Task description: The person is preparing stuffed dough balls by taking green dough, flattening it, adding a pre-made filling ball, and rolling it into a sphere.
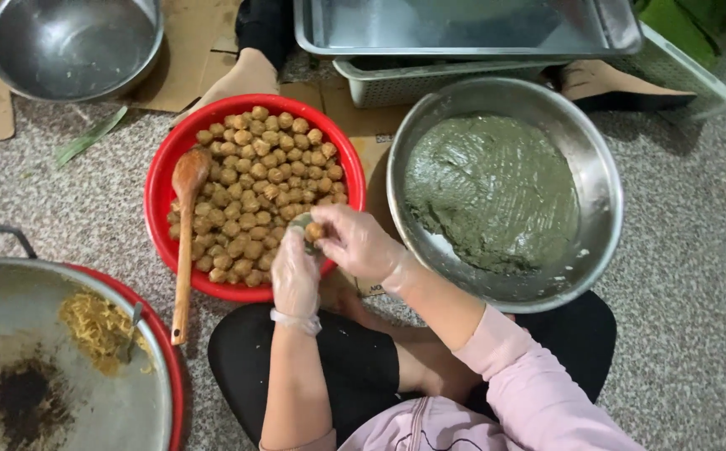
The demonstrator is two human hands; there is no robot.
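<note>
A brown filling ball (314, 231) sits in a green dough piece (300, 224) pinched by both gloved hands, left hand (294, 276) cupping, right hand (359, 242) pressing, above the near rim of the nearly full red basin (158, 188), the dough bowl (605, 179) just beside.

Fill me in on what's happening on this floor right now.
A person sits on the floor, wearing thin clear gloves. The left hand cups a bit of green dough while the right hand presses a small brown ball into it, just above the red bowl heaped with such balls. A wooden spoon leans on that bowl's rim. To the right, a steel bowl holds a mass of green dough. A pan with yellowish scraps sits at lower left.
</note>
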